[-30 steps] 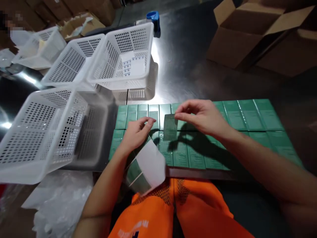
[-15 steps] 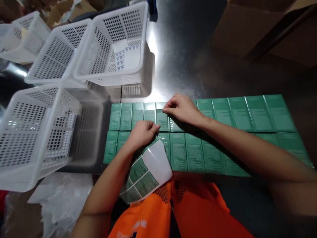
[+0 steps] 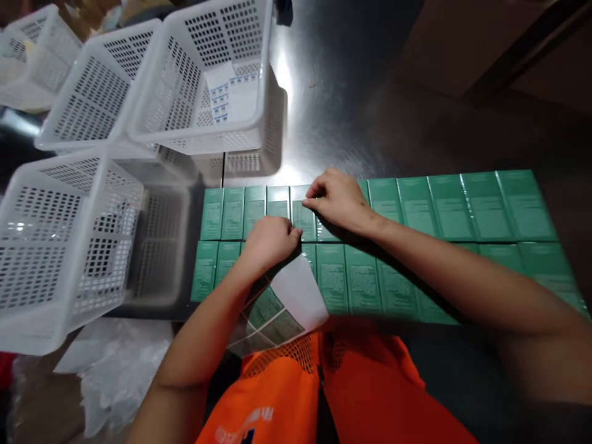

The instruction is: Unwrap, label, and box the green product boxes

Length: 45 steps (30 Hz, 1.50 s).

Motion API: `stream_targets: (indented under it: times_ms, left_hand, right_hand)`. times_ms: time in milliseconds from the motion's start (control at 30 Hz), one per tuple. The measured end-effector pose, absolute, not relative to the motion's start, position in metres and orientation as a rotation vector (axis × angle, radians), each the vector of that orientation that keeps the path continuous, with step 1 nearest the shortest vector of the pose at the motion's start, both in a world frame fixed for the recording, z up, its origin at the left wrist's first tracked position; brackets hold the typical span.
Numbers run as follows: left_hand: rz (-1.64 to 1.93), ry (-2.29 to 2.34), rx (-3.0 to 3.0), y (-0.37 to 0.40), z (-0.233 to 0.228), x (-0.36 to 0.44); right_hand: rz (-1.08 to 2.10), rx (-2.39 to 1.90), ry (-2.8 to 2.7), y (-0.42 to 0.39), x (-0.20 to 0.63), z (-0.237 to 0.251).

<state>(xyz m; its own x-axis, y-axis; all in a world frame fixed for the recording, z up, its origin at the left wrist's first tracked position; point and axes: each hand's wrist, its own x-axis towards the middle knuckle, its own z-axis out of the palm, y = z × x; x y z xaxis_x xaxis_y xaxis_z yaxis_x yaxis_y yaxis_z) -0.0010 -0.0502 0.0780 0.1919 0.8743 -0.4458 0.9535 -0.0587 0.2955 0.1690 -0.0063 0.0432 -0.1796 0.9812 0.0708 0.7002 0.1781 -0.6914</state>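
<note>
Apparently, a label point(image 3: 303, 219) is pinched near its upper edge by the right hand point(image 3: 338, 200); the label sheet point(image 3: 300, 287) is gripped in the curled left hand point(image 3: 272, 239). On the back-row green box point(image 3: 297, 192) beneath, edges should be squared before smoothing.

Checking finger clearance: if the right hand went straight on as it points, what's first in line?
The right hand would most likely meet the far-row green box at its fingertips; depth is unclear, so it may be touching now.
</note>
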Motion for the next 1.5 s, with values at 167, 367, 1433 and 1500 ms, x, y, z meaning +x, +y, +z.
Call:
stream_targets:
  times_ms: [167,367,1433,1500]
  left_hand:
    - [-0.311,1.741,2.025,-0.056,0.087,-0.002]
    - [0.203,2.106,1.952,-0.073,0.107,-0.029]
    - [1.158,1.517,1.415,-0.174,0.139,-0.036]
    - [1.178,1.425,1.330,-0.177,0.137,-0.038]
  right_hand:
    - [0.803,-1.666,-1.858,0.004,0.170,0.040]
    - [0.792,-1.449,-1.771,-0.033,0.166,0.073]
    - [0.717,-1.298,-1.362,-0.172,0.088,0.094]
    - [0.724,-1.246,-1.316,-0.175,0.084,0.093]
